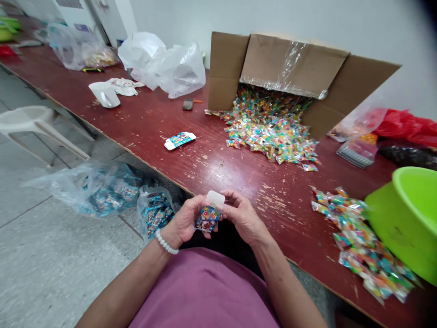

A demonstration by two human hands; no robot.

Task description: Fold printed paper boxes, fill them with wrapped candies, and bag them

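Observation:
Between my two hands is a small blue printed candy box [207, 218], its white end flap [215, 198] standing up. My left hand [187, 218], with a white bead bracelet [166, 243] at the wrist, is closed round the box's left side. On the other side my right hand [243, 216] has its thumb and fingers at the flap and the box's right edge. Both are just over the table's front edge. Another flattened candy box [180, 140] lies on the red table [205, 168]. Whether the held box contains anything is hidden.
An open cardboard box [293, 64] spills wrapped candies [273, 134]. More candy packets [362, 241] lie beside a green basin [385, 209] at right. A white mug [105, 94] stands at left. Bags of filled boxes [159, 209] and a white stool [30, 116] are on the floor.

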